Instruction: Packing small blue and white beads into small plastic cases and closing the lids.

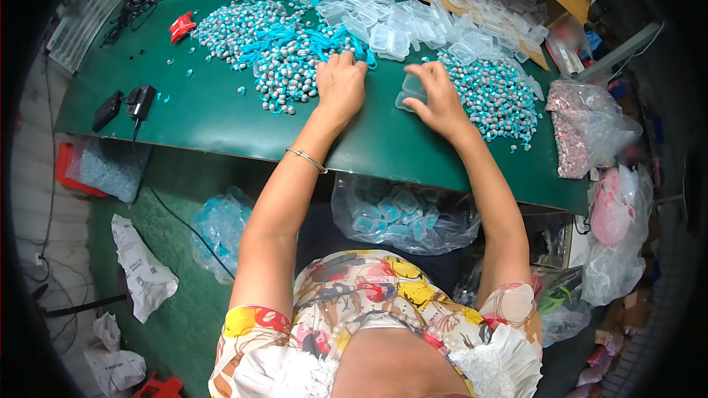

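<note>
My left hand rests palm down on the green table, fingertips at the edge of a heap of small grey and blue pieces with turquoise cords. My right hand pinches a small clear plastic case against the tabletop. A second heap of the grey and blue pieces lies just right of that hand. A wide pile of empty clear cases spreads behind both hands.
A red clip, a black adapter and cables lie at the table's left. Clear bags of packed cases sit under the table edge. More filled plastic bags crowd the right side.
</note>
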The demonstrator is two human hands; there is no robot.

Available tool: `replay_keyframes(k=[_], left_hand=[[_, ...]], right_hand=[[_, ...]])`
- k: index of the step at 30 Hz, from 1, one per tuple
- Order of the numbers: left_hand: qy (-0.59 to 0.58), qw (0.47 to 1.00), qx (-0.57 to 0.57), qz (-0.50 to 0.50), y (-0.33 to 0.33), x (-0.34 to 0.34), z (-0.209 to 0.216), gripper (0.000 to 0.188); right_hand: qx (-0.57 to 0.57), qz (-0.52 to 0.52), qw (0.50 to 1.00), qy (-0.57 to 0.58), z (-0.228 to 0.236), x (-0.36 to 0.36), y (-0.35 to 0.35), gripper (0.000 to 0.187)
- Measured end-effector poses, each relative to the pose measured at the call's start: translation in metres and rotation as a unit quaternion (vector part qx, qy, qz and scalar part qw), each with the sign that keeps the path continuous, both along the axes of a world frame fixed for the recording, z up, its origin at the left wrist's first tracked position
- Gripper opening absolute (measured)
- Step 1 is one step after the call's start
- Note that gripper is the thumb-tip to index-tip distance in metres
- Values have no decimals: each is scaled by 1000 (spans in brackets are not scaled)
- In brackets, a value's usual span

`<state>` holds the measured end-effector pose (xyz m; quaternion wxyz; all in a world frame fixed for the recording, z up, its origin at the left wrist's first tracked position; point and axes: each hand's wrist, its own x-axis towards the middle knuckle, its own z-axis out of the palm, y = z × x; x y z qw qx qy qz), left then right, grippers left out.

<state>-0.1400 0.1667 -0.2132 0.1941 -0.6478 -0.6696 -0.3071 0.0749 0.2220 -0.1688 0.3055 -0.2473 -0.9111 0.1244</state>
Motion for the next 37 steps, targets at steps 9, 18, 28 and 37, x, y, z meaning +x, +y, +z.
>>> replay_keyframes(k=[9,18,28,37], left_hand=[[-17,999,-6,-46,-3,-2,8,6],[-51,975,-173,-130,-18,6,13,11],[-74,984,-99,-125,-16,9,3,11],[-278,917,-152,-242,-48,44,31,16]], right_hand=[[131,106,985,-25,-9,11,-26,23],[161,-247,942,-163,-40,-14,94,17],[146,-189,971,-27,-35,5,52,11],[49,-48,997,39,-28,30,15,18]])
